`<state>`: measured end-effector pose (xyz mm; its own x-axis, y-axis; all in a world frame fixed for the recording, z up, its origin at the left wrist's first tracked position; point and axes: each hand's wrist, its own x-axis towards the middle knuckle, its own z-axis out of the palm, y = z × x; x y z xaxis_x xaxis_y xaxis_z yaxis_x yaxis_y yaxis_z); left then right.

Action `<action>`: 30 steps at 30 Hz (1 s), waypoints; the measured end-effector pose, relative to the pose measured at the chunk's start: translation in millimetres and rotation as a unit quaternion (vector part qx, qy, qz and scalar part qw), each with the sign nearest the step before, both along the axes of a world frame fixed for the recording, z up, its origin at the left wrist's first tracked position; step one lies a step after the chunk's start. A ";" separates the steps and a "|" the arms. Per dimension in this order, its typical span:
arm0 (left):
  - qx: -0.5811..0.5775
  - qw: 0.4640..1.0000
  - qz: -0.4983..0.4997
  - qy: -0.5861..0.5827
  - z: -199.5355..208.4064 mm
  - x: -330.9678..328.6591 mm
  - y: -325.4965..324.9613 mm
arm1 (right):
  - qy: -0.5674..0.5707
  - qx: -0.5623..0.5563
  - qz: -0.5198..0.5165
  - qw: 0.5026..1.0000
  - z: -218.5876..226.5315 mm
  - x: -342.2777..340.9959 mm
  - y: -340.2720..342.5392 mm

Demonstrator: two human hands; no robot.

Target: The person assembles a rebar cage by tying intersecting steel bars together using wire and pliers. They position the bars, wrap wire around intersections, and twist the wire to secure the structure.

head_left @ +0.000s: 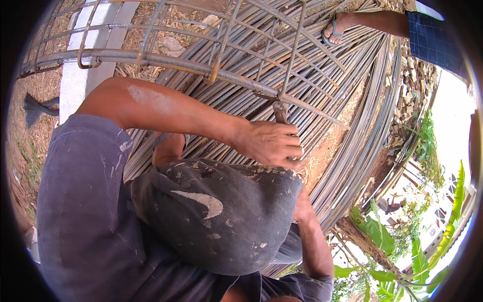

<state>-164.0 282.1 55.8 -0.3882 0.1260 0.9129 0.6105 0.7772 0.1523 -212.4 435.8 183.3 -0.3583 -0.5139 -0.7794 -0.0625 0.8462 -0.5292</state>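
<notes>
Dark, worn steel pincers stand just below the near corner of a rusty brown steel-bar cage; whether they bite on it is unclear. The left hand has its fingers curled closed around them, while the right hand is mostly hidden behind the paint-spotted dark grey knee, so I cannot tell its fingers' state. The pincers should be rigid, fairly heavy and tough, best gripped low on the handles. The cage looks stiff, its protruding bar ends hard-edged; the knee crowds below, with freer room rightward over brown soil.
</notes>
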 end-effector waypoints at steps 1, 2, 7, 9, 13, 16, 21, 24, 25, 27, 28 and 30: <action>0.023 0.999 0.035 -0.018 4.0 -1.7 2.3 | 0.014 0.055 0.063 0.996 24.3 -10.0 -18.6; 0.048 0.995 0.072 -0.039 7.7 -7.5 7.1 | 0.021 0.106 0.133 0.985 45.7 -20.1 -39.1; 0.273 0.915 0.158 -0.249 44.6 -40.5 -6.7 | 0.623 0.089 0.613 0.477 108.3 -32.0 -101.4; 0.397 0.878 0.125 -0.236 64.2 -39.9 -18.4 | 0.664 0.046 0.648 0.370 111.4 -43.8 -120.4; 0.433 0.847 0.122 -0.282 78.2 -42.1 -33.9 | 0.622 0.035 0.695 0.359 116.4 -79.6 -157.0; 0.443 0.842 0.127 -0.280 77.3 -41.9 -33.1 | 0.594 0.034 0.688 0.415 113.0 -82.1 -160.3; 0.250 0.939 0.219 -0.089 34.1 -27.0 32.9 | 0.366 0.203 0.544 0.727 106.7 -65.5 -120.9; 0.191 0.947 0.257 0.013 16.7 -24.2 37.9 | 0.080 0.186 0.451 0.869 89.4 -69.7 -96.0; 0.179 0.953 0.244 -0.029 12.6 -27.1 35.4 | -0.043 0.315 0.151 0.936 92.1 -63.7 -99.8; 0.165 0.963 0.193 -0.089 25.8 -30.7 31.4 | -0.066 0.326 0.130 0.934 101.8 -68.8 -98.1; 0.162 0.954 0.253 -0.021 30.5 -31.6 15.5 | -0.086 0.329 0.129 0.932 99.9 -74.4 -101.9; 0.173 0.955 0.224 -0.087 38.5 -32.3 7.0 | 0.225 0.255 0.410 0.846 105.0 -54.2 -106.5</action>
